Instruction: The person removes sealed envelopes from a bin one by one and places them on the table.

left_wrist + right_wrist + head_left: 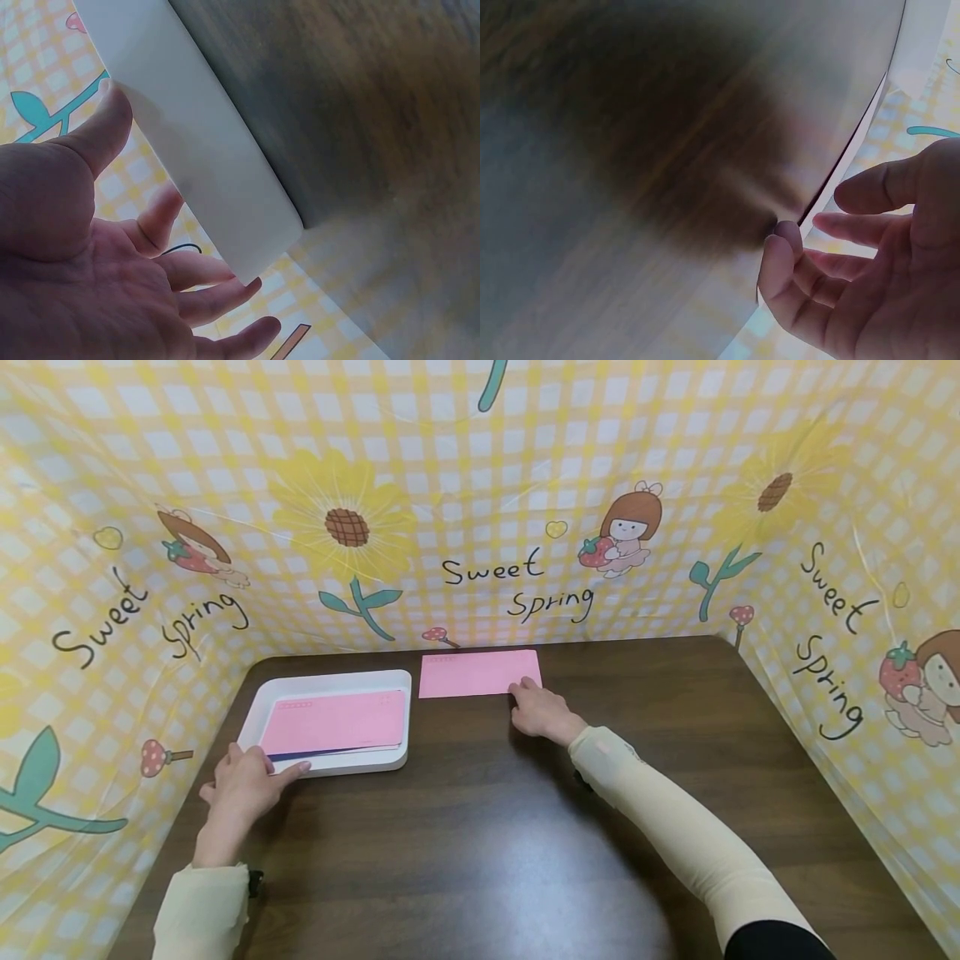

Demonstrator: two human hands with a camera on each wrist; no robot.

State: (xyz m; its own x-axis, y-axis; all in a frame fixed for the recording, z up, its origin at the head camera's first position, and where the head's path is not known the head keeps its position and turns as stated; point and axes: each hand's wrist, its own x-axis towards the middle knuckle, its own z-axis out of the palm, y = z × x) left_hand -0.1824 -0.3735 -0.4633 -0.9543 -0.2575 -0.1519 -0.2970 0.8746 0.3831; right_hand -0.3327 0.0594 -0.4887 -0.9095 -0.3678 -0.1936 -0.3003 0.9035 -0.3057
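My left hand [243, 783] rests at the near left corner of a shallow white tray [408, 727]. Its thumb and several fingers touch the tray's rim in the left wrist view. Inside the tray lies a pink envelope [333, 722] with a row of small boxes, over something with a dark blue edge [315, 754]. Right of the tray, a second pink envelope [472, 675] lies flat along the table's back edge. My right hand [542, 710] touches its near right corner, fingers bent; in the right wrist view the thumb stands apart from the fingertips.
A dark brown wooden table [450, 852] stretches out in front of me. Yellow checked cloth [480, 485] with flowers and lettering walls it in at the back, left and right. The tray stands near the table's left edge.
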